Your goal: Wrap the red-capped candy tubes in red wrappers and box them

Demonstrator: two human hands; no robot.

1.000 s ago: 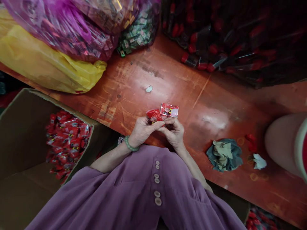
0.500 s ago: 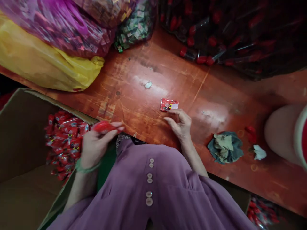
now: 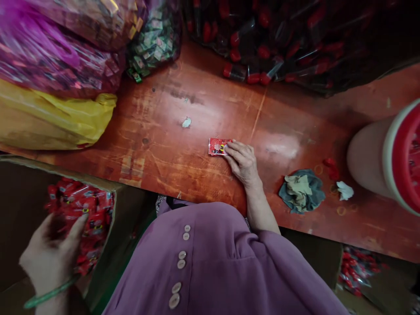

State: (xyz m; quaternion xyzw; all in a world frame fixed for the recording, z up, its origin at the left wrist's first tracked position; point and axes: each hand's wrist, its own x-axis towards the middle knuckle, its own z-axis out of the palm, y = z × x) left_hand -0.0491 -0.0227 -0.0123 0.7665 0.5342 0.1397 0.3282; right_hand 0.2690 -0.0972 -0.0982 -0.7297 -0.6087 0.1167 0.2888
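Note:
My left hand (image 3: 54,249) is over the cardboard box (image 3: 129,210) at the lower left, thumb and fingers apart. Nothing shows between them. Beneath and beyond it lies a heap of shiny red wrapped packets (image 3: 92,205). On the red-brown table, my right hand (image 3: 244,164) grips the right end of a small flat red printed packet (image 3: 216,147) with its fingertips. Part of that packet is covered by the fingers; a yellow and black mark shows on it.
Bags of small pink packets (image 3: 88,72) and green packets (image 3: 154,43), plus a yellow bag (image 3: 75,118), fill the upper left. Red-capped tubes (image 3: 249,72) lie at the back. Crumpled cloth (image 3: 300,190) and a red-rimmed tub (image 3: 370,153) stand right.
My left hand has moved left and down from the table edge to the box; the red thing it held is no longer seen in it. My right fingers have closed onto the packet. The view has shifted.

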